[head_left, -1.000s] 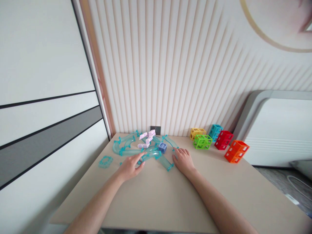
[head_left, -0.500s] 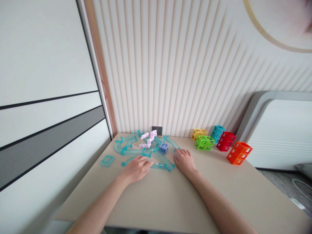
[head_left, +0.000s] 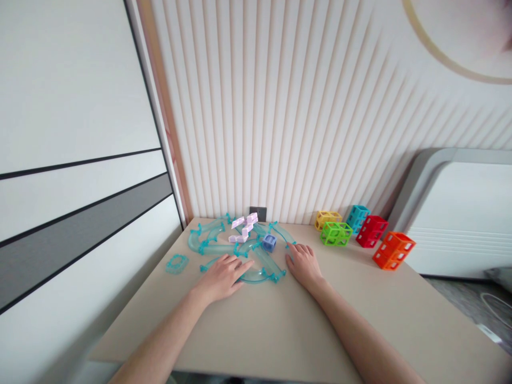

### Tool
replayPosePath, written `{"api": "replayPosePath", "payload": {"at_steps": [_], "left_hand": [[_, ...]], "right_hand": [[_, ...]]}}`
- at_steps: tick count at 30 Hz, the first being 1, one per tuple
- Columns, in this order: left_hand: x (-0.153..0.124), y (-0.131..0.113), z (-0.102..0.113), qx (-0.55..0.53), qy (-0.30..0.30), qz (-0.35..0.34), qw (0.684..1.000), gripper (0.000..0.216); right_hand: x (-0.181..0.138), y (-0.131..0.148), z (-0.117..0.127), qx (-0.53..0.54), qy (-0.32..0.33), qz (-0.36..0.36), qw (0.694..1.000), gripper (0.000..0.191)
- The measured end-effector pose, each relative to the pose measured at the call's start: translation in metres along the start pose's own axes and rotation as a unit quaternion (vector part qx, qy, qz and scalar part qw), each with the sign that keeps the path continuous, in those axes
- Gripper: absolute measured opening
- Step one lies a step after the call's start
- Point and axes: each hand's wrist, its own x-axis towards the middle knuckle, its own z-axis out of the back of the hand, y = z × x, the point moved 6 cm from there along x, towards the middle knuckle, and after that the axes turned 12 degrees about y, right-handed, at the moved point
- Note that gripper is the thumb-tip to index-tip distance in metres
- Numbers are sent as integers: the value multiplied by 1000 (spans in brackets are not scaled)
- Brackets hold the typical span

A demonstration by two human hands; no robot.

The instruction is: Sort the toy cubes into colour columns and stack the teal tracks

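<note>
Two bare hands lay palm down on the table [head_left: 260, 330] at mid-frame. From my remote seat I saw the left hand [head_left: 222, 277] flat, its fingers straight and slightly apart, gripping nothing. Its fingertips rested on the curved track [head_left: 260, 276], a clear teal piece lying flat just below the frame's centre. The palm hid that track's left end.

The right hand [head_left: 303, 264] sat just right of the track, fingers loosely extended and together, clamped on nothing. Its fingertips came up to the end of another teal piece, and I could not tell whether they touched it.

I could read no writing anywhere. The grey wall plate [head_left: 258, 213] and the toys were too small to show any label or brand.

Above the hands, the track pile [head_left: 204, 240] was see-through and overlapping, so I could not separate or count its pieces. A lilac piece [head_left: 243, 228] and a blue cube [head_left: 268, 243] sat in it. A small teal frame [head_left: 176, 264] lay apart at centre left.

Five open cubes stood right of centre near the wall: yellow [head_left: 327, 217], green [head_left: 335, 233], teal [head_left: 356, 216], red [head_left: 372, 231] and orange [head_left: 393, 249]. The green partly covered the yellow, and the red partly covered the teal.

Both forearms were cut off at the bottom edge. A white unit [head_left: 460, 213] ran off the right edge.
</note>
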Motion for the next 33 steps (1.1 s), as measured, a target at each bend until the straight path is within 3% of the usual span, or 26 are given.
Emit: {"api": "replayPosePath", "payload": {"at_steps": [9, 14, 18, 25, 33], "left_hand": [[-3, 0, 4, -54, -10, -23, 998, 68], [-4, -4, 6, -63, -7, -43, 997, 67], [-4, -6, 7, -75, -10, -56, 996, 59], [-5, -9, 7, -105, -9, -89, 990, 36], [-5, -7, 9, -145, -10, -116, 983, 54]], "right_hand": [[-2, 4, 10, 25, -36, 31, 999, 33], [-17, 37, 29, 97, -79, 221, 967, 33], [-29, 60, 27, 114, -36, 318, 941, 30], [-25, 56, 20, 103, -14, 320, 942, 31], [-17, 39, 20, 86, -28, 289, 953, 36]]}}
